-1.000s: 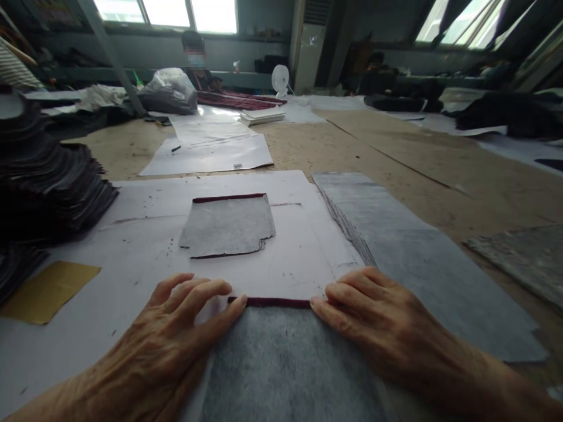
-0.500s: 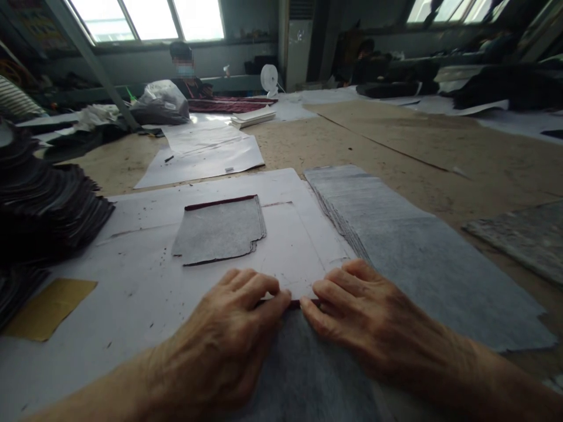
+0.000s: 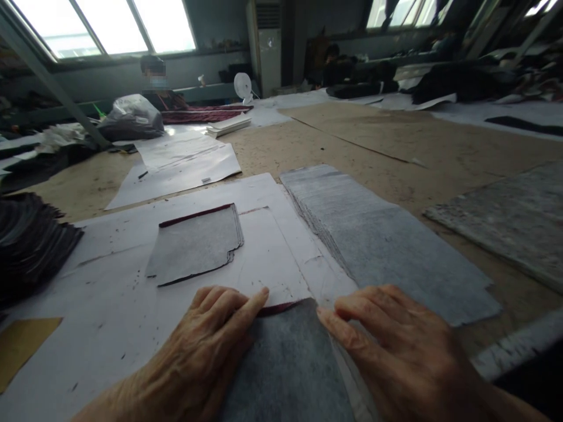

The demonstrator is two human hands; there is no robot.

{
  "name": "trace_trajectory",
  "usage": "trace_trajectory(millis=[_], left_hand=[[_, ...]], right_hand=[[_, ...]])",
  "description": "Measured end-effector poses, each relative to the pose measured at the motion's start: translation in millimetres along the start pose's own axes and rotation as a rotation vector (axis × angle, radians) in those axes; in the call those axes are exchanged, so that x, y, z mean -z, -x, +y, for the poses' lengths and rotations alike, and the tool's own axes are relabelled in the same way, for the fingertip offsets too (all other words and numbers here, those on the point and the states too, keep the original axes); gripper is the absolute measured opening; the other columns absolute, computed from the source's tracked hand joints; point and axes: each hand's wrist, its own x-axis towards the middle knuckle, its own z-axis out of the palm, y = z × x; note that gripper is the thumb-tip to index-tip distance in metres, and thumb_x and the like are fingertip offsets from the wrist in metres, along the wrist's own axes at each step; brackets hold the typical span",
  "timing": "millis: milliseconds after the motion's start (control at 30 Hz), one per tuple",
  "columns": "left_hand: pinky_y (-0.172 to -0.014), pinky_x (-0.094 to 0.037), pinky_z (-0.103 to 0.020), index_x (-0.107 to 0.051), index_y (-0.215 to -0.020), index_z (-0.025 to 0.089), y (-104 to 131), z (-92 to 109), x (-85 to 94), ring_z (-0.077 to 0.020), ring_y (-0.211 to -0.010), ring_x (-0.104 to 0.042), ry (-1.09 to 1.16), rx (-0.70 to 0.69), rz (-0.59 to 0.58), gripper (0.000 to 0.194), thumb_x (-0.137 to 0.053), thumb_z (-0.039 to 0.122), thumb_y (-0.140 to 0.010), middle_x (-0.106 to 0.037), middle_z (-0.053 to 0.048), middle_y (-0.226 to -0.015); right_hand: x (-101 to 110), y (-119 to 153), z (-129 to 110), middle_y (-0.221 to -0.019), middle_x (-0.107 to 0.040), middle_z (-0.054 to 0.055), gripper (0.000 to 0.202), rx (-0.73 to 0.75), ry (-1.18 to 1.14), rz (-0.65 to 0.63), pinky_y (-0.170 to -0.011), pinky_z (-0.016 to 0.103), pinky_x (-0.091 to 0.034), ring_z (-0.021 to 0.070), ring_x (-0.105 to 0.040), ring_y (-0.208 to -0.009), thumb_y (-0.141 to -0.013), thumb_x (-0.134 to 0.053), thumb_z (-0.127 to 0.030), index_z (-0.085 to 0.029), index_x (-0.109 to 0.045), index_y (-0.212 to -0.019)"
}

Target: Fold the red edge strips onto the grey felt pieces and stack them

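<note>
While the left hand (image 3: 220, 328) rests with curled fingers and outstretched thumb at the dark red edge (image 3: 281, 308) of the grey fabric panel (image 3: 292, 369), the right hand (image 3: 391, 334) is half curled beside its upper corner, and whether either grips it cannot be told. Both thumbs should probably press evenly, keeping this edge straight. The panel lies on a large white paper sheet (image 3: 103, 284) over the brown worktable (image 3: 272, 152), in a dim room with bright windows (image 3: 109, 29).

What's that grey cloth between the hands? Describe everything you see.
The mottled grey, felt-like cloth piece, its near end unseen, lies on white paper, a narrow dark red strip along part of its far edge. The left hand touches its left side; the right hand is by its far right corner, contact unclear.
</note>
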Motion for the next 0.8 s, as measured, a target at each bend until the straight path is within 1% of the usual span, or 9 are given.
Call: trace_trajectory(millis=[100, 167, 300, 367, 433, 500, 600, 700, 800], left_hand=[[-0.081, -0.042, -0.041, -0.035, -0.129, 0.013, -6.1, 1.7, 3.5, -0.0203, -0.092, -0.046, -0.097, 0.009, 0.01, 0.047, -0.039, 0.006, -0.082, -0.051, -0.01, -0.105], [-0.079, -0.043, -0.04, -0.041, -0.125, 0.016, -14.5, 5.3, 4.7, -0.0205, -0.093, -0.047, -0.087, 0.008, 0.028, 0.044, -0.042, 0.007, -0.081, -0.051, -0.009, -0.106], [-0.073, -0.048, -0.031, -0.05, -0.116, 0.018, -36.1, 14.8, -2.2, -0.0158, -0.084, -0.051, 0.12, 0.045, 0.02, 0.034, -0.043, 0.01, -0.083, -0.054, -0.007, -0.096], [-0.068, -0.049, -0.028, -0.054, -0.113, 0.019, -42.7, 17.8, -9.1, -0.0139, -0.079, -0.052, 0.193, 0.047, 0.068, 0.032, -0.042, 0.01, -0.085, -0.055, -0.005, -0.089], [-0.065, -0.049, -0.026, -0.055, -0.111, 0.019, -44.0, 18.7, -15.6, -0.013, -0.077, -0.052, 0.218, 0.033, 0.123, 0.032, -0.041, 0.008, -0.085, -0.054, -0.005, -0.086], [-0.065, -0.049, -0.025, -0.056, -0.111, 0.017, -41.3, 18.6, -20.5, -0.0128, -0.077, -0.052, 0.212, 0.015, 0.152, 0.034, -0.04, 0.005, -0.084, -0.053, -0.006, -0.087], [-0.066, -0.05, -0.026, -0.053, -0.115, 0.013, -35.8, 18.4, -24.4, -0.014, -0.08, -0.049, 0.178, -0.033, 0.162, 0.038, -0.038, 0.002, -0.081, -0.051, -0.008, -0.09], [-0.07, -0.05, -0.029, -0.05, -0.118, 0.008, -34.0, 19.1, -25.7, -0.0162, -0.083, -0.047, 0.145, -0.092, 0.16, 0.042, -0.036, 0.0, -0.079, -0.05, -0.011, -0.092], [-0.071, -0.051, -0.032, -0.047, -0.121, 0.008, -34.8, 19.2, -26.2, -0.0177, -0.084, -0.046, 0.103, -0.117, 0.15, 0.044, -0.035, 0.001, -0.079, -0.048, -0.012, -0.094]], right_hand=[[-2.9, 9.4, -9.5, -0.081, -0.06, 0.01, 0.033, -0.058, 0.032, -0.015, -0.065, 0.035, -0.043, 0.0191, -0.053, -0.076, -0.076, -0.036, -0.001, -0.008, -0.062, -0.095], [-5.6, 10.4, -13.0, -0.082, -0.061, 0.011, 0.035, -0.088, 0.055, -0.018, -0.066, 0.035, -0.044, 0.0201, -0.053, -0.078, -0.077, -0.034, -0.002, -0.009, -0.063, -0.095], [-6.6, 8.9, -14.0, -0.085, -0.061, 0.011, 0.038, -0.111, 0.076, -0.033, -0.069, 0.036, -0.045, 0.0212, -0.053, -0.082, -0.078, -0.032, -0.003, -0.01, -0.063, -0.098], [-5.7, 9.3, -13.5, -0.085, -0.061, 0.01, 0.039, -0.124, 0.07, -0.04, -0.069, 0.036, -0.045, 0.0209, -0.053, -0.082, -0.078, -0.031, -0.003, -0.011, -0.063, -0.098], [-5.2, 10.6, -13.5, -0.086, -0.061, 0.01, 0.04, -0.137, 0.052, -0.04, -0.07, 0.037, -0.044, 0.0208, -0.053, -0.082, -0.078, -0.03, -0.003, -0.012, -0.063, -0.099], [-5.6, 12.0, -14.0, -0.089, -0.062, 0.009, 0.04, -0.149, 0.038, -0.04, -0.072, 0.037, -0.044, 0.0211, -0.052, -0.084, -0.078, -0.031, -0.003, -0.013, -0.063, -0.098], [-7.2, 12.7, -15.1, -0.092, -0.062, 0.008, 0.041, -0.165, 0.04, -0.045, -0.074, 0.038, -0.042, 0.0214, -0.052, -0.087, -0.077, -0.03, -0.002, -0.013, -0.063, -0.098], [-8.3, 11.9, -15.5, -0.091, -0.062, 0.008, 0.042, -0.158, 0.052, -0.038, -0.074, 0.037, -0.042, 0.0209, -0.052, -0.085, -0.075, -0.03, -0.002, -0.013, -0.063, -0.098], [-8.5, 11.4, -15.4, -0.091, -0.062, 0.008, 0.042, -0.149, 0.06, -0.048, -0.073, 0.037, -0.043, 0.0206, -0.052, -0.084, -0.074, -0.03, -0.002, -0.013, -0.063, -0.098]])
